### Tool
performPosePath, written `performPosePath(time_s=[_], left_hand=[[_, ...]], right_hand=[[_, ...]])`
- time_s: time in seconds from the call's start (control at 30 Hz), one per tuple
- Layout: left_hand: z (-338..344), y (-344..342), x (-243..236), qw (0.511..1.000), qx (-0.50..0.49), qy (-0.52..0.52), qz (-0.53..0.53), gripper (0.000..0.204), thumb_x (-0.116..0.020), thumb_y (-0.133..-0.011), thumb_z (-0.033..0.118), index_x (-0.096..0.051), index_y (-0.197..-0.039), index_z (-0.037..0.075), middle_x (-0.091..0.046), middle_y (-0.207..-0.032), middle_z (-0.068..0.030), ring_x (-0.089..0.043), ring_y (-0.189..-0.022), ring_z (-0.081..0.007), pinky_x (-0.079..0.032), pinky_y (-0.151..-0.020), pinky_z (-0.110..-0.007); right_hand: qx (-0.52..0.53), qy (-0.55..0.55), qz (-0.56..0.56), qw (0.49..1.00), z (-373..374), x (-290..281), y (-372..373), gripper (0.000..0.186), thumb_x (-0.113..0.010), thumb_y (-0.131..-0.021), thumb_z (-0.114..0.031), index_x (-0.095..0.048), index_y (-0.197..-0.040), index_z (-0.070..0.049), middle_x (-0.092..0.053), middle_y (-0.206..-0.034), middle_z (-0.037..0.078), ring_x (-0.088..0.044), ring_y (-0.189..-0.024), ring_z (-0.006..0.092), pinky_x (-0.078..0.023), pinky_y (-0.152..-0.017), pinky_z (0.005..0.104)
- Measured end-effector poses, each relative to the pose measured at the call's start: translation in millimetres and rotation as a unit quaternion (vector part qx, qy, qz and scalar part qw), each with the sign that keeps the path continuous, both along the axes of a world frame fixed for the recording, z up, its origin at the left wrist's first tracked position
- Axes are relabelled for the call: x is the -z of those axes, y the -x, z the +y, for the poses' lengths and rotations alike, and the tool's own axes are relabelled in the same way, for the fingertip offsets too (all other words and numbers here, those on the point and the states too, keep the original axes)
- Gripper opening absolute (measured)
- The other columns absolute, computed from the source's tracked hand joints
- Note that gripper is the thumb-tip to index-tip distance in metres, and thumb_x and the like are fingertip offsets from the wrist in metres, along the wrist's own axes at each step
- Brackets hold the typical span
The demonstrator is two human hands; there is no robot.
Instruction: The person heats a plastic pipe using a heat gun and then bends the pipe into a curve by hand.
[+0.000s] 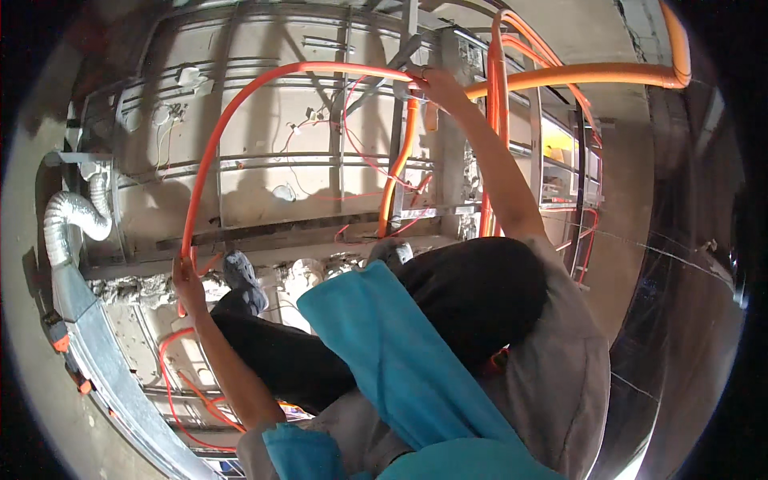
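Observation:
A bright orange-red flexible conduit [264,78] arches between my two hands. My left hand [186,282] is closed round its lower left part, near my shoe. Farther up and to the right, my right hand [430,86] grips the other end of the arch, beside a metal upright. Its fingertips are partly hidden. Just below that hand, an orange corrugated conduit [410,136] runs downward. A thicker orange conduit [576,77] passes to its right.
Metal channels [272,164] and loose thin wires cross the pale surface ahead. A silver flexible duct [68,212] joins a long sheet-metal duct [112,360] at left. Orange conduits [498,120] bunch at right. My bent legs [480,280] and a teal cloth [384,344] fill the near middle.

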State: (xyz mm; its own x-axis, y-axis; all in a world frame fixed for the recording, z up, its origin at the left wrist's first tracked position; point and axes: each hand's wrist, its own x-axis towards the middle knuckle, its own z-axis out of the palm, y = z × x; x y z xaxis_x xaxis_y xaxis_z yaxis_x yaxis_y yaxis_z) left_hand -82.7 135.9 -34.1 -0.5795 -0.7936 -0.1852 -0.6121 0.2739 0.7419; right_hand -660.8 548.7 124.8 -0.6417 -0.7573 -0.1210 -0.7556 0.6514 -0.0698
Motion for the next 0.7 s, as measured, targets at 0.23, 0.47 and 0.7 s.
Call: performPosePath(time_s=[0.23,0.47,0.7], left_hand=[[3.8,7.2,-7.0,1.0,0.009,0.005,-0.007,0.047,-0.053,-0.105,0.036,-0.059,-0.136,0.001,-0.068,-0.093,-0.0159,-0.059,-0.085,-0.0218,-0.047,-0.074,-0.037],[-5.5,-0.2,-3.3,1.0,0.021,-0.014,-0.005,0.043,-0.054,-0.105,0.03,-0.059,-0.136,0.0,-0.07,-0.107,-0.0153,-0.064,-0.095,-0.0237,-0.049,-0.085,-0.036],[-8.2,-2.7,13.0,0.999,0.014,-0.039,0.021,0.039,-0.055,-0.105,0.026,-0.061,-0.132,-0.002,-0.071,-0.11,-0.0145,-0.065,-0.097,-0.0231,-0.049,-0.086,-0.035]], right_hand=[[0.052,0.07,-0.072,0.994,-5.7,-7.0,-9.6,0.037,-0.067,-0.091,-0.034,-0.069,-0.124,-0.017,-0.072,-0.097,0.015,-0.069,-0.091,0.0324,-0.055,-0.08,0.0437],[0.089,-0.003,-0.085,0.992,-6.6,-8.5,-4.5,0.036,-0.072,-0.088,-0.032,-0.069,-0.119,-0.015,-0.071,-0.099,0.016,-0.068,-0.094,0.0321,-0.053,-0.083,0.0448],[0.03,0.131,-0.086,0.987,14.8,16.5,6.2,0.05,-0.074,-0.088,-0.037,-0.059,-0.131,-0.016,-0.072,-0.109,0.011,-0.067,-0.106,0.0338,-0.052,-0.093,0.0454]])
